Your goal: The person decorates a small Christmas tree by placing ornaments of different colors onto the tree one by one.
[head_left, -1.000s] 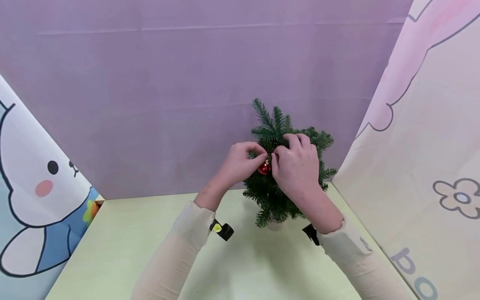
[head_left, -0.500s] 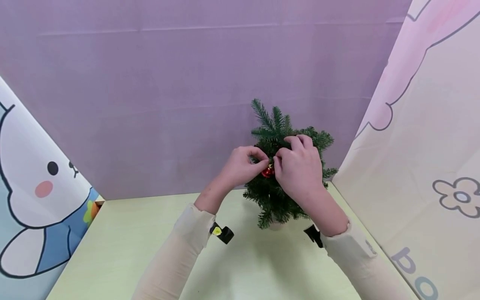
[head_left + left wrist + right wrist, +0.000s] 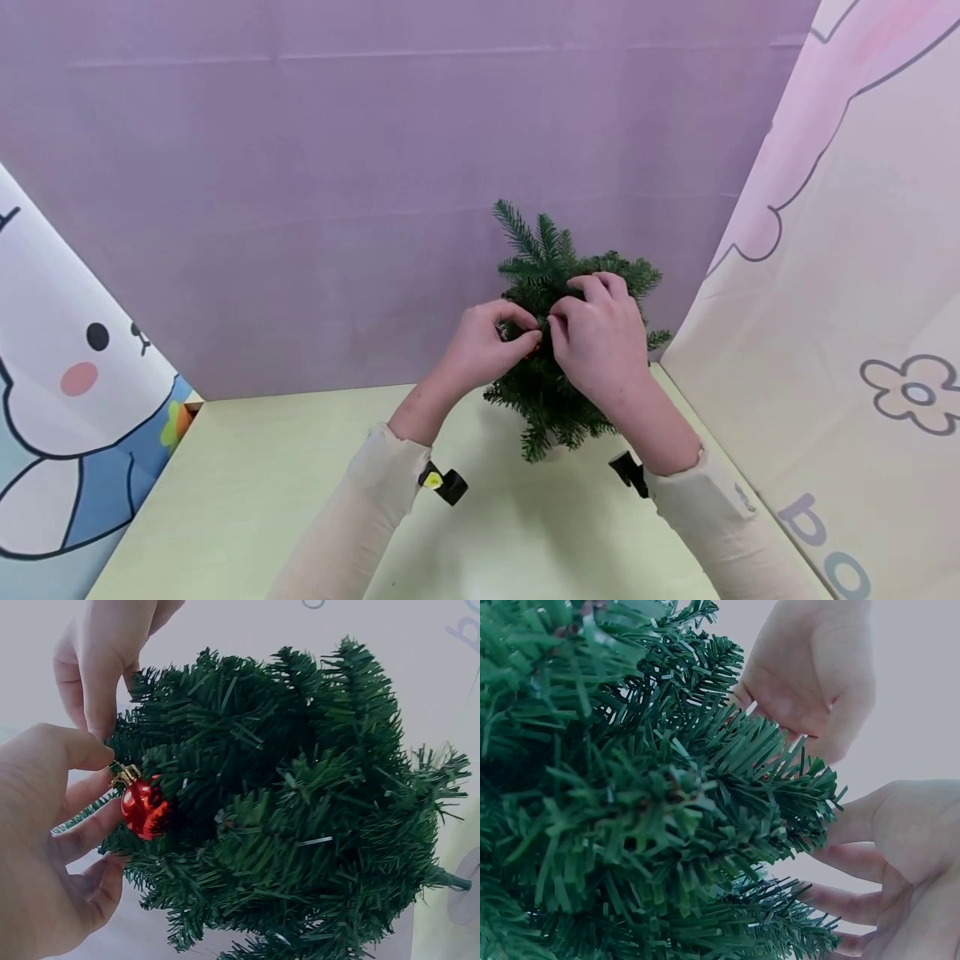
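Note:
A small artificial Christmas tree stands on the table, its green branches filling much of both wrist views. A shiny red Christmas bauble with a gold cap lies against the branches near the top. My left hand pinches at the bauble's gold cap with thumb and forefinger, its other fingers spread beside the ball. Close by, my right hand has thumb and forefinger pinched at a branch tip; branches partly hide those fingertips in the right wrist view. From the head, the left hand covers most of the bauble.
The pale yellow-green table runs up to a purple backdrop. Printed panels stand at both sides, a cartoon animal panel on the left and a flower panel on the right. A black wrist camera hangs below the left cuff.
Both hands have shifted slightly down and right, still close together at the tree. The bauble, plainly seen earlier from the head, is now mostly behind the left hand.

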The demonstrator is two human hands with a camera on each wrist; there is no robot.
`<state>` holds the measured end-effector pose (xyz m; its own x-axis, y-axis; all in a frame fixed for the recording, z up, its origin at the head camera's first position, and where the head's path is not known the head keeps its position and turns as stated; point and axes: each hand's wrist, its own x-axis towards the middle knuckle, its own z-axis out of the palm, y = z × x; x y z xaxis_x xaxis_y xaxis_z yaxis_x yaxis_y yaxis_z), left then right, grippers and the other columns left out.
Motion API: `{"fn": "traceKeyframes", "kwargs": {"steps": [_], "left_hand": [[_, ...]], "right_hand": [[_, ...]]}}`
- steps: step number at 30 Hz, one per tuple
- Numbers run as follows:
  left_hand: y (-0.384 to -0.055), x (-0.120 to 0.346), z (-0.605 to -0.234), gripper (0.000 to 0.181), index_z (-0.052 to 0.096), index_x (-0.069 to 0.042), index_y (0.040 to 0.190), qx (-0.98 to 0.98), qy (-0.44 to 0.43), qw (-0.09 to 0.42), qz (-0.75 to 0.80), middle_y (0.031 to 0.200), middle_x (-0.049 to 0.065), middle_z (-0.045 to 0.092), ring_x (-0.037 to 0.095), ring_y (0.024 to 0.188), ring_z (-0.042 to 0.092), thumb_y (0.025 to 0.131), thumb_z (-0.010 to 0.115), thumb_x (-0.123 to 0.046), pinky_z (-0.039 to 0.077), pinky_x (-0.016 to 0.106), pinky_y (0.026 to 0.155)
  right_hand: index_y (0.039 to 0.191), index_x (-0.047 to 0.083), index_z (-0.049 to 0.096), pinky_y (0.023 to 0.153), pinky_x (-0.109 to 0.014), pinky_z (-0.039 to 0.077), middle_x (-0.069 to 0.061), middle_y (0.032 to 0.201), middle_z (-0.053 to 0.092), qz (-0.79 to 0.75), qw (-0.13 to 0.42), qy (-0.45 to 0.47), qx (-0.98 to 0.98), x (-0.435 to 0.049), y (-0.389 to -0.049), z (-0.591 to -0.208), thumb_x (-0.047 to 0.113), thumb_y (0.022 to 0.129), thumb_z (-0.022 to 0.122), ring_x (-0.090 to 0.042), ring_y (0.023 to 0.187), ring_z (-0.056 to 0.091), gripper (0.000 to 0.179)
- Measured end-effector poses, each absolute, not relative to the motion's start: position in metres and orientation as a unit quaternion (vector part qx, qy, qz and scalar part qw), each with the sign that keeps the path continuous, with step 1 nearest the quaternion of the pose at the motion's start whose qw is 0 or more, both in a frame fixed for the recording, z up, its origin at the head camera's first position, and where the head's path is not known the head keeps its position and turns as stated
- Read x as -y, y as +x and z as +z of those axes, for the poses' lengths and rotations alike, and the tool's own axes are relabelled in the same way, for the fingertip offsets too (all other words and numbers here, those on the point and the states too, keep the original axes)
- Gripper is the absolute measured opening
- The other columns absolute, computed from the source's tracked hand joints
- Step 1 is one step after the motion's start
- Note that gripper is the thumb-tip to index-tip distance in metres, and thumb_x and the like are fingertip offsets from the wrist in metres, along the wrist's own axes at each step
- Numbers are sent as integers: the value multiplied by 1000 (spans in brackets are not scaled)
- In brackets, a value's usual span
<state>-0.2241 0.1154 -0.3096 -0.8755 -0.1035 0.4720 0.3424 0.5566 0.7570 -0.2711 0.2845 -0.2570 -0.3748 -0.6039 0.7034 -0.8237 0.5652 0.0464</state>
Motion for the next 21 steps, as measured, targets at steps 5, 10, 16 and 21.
{"fn": "traceKeyframes", "kwargs": {"steps": [5, 10, 16, 21], "left_hand": [[-226, -117, -314, 10, 72, -19, 98, 848, -72, 258, -457, 99, -8, 63, 14, 85, 60, 92, 69, -26, 51, 30, 63], [-226, -116, -317, 11, 73, -19, 98, 853, -71, 282, -434, 101, -9, 62, 11, 96, 57, 91, 70, -27, 52, 31, 69], [-221, -111, -327, 14, 74, -13, 100, 817, -78, 344, -456, 102, -5, 61, 18, 78, 55, 92, 69, -24, 49, 35, 64], [-206, -94, -345, 12, 73, -8, 97, 788, -58, 367, -491, 100, -3, 63, 21, 87, 58, 93, 67, -18, 47, 35, 73]], "right_hand": [[83, 7, 76, 97, -50, 40, -18, 107, 66, 176, 349, 452, 802, -288, -272, -257, 12, 87, 71, -40, 113, 50, 9], [84, 6, 76, 98, -49, 38, -17, 108, 65, 203, 355, 453, 792, -296, -271, -253, 14, 87, 71, -40, 111, 50, 10], [80, 4, 74, 95, -49, 39, -18, 104, 66, 248, 384, 456, 764, -311, -274, -246, 14, 85, 72, -41, 105, 52, 11], [81, 4, 72, 94, -49, 39, -18, 104, 66, 272, 378, 444, 766, -324, -284, -241, 15, 84, 72, -40, 106, 51, 12]]}}
